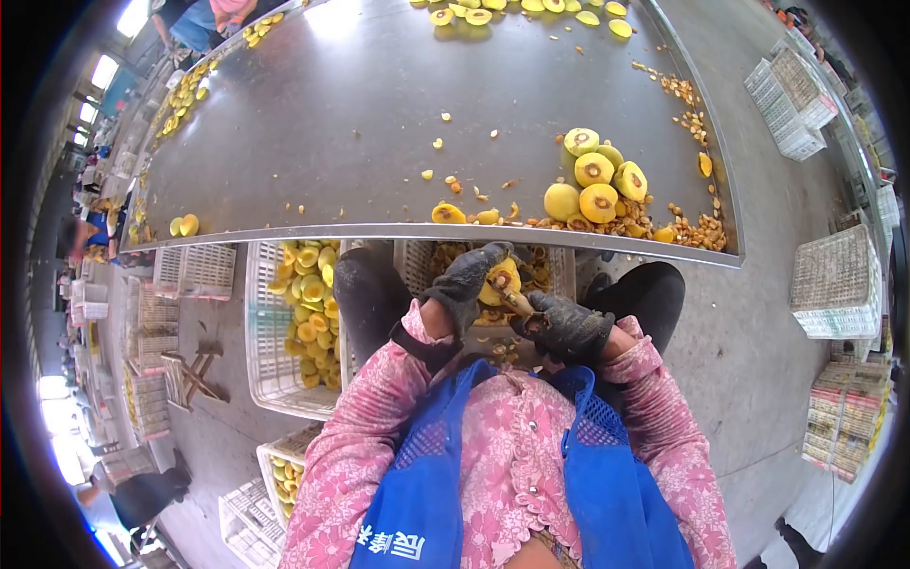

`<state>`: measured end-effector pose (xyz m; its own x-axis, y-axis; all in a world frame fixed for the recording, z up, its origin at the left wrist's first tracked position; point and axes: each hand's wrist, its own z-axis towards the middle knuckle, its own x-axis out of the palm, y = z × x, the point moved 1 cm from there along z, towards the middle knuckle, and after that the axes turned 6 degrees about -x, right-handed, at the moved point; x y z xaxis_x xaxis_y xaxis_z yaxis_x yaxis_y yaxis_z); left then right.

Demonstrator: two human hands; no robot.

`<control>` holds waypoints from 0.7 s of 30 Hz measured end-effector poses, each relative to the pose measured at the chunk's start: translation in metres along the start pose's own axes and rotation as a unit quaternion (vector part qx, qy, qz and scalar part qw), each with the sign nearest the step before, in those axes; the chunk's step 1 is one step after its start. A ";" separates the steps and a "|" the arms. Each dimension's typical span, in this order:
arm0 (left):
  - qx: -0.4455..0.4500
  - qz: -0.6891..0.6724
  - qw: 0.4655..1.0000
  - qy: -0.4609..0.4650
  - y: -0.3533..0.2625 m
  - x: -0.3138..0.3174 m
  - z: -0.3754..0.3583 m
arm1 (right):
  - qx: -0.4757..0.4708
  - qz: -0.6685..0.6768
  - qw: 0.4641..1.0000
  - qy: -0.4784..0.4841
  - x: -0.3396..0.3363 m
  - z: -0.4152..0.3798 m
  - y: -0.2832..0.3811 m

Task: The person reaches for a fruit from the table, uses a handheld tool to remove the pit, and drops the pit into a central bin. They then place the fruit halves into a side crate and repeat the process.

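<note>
My left hand [466,286], in a dark, soiled glove, is closed around a yellow peach half [505,276] over the crate between my knees. In my right hand [572,327], gloved likewise, is a short pale-handled pitting tool [518,302]. Its front end meets the cut face of the fruit; the tip itself I cannot make out. Below both hands, a white crate [563,275] contains yellow-orange peach pieces. Just beyond, a pile of peach halves [594,171] lies on the metal table [332,142], several with brown stone areas facing up.
Brown pits and scraps [697,230] gather along the table's raised near-right edge. A white crate of peach halves [308,322] stands left of my knee. Stacked crates [836,280] line the right side. Other people [204,24] are at the far left.
</note>
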<state>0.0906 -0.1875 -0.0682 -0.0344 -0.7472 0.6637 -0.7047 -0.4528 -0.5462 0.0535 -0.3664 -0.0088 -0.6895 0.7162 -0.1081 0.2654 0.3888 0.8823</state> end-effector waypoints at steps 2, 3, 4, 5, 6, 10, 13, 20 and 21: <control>-0.008 -0.004 1.000 0.017 0.002 -0.010 0.004 | -0.122 -0.147 0.981 -0.031 0.000 0.004 -0.014; 0.081 0.218 0.971 0.050 0.002 -0.017 0.009 | -0.121 -0.147 0.981 -0.031 -0.002 0.003 -0.008; 0.165 0.427 0.886 0.080 0.005 -0.024 0.012 | -0.075 -0.162 0.984 -0.008 -0.006 0.001 -0.001; 0.164 0.426 0.886 0.080 0.005 -0.024 0.011 | -0.029 -0.178 0.984 0.015 -0.007 0.000 0.003; 0.228 0.503 0.830 0.078 0.005 -0.024 0.008 | -0.029 -0.178 0.984 0.015 -0.008 0.000 0.002; 0.399 0.655 0.638 0.063 -0.004 -0.010 -0.007 | -0.102 -0.328 0.939 -0.005 -0.006 0.012 -0.030; 0.056 0.263 0.962 0.047 0.021 -0.041 0.022 | -0.085 -0.378 0.921 -0.032 0.000 0.013 -0.025; 0.039 0.596 0.794 -0.114 0.033 -0.033 0.032 | -0.092 -0.465 0.880 -0.011 0.001 0.028 -0.061; 0.085 0.667 0.730 -0.126 0.027 -0.024 0.020 | -0.092 -0.464 0.881 -0.013 0.004 0.030 -0.058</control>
<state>0.0862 -0.1918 -0.1089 -0.4626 -0.6344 -0.6193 -0.0659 0.7213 -0.6895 0.0559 -0.3688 -0.0741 -0.5353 0.1526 -0.8307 -0.5202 0.7153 0.4666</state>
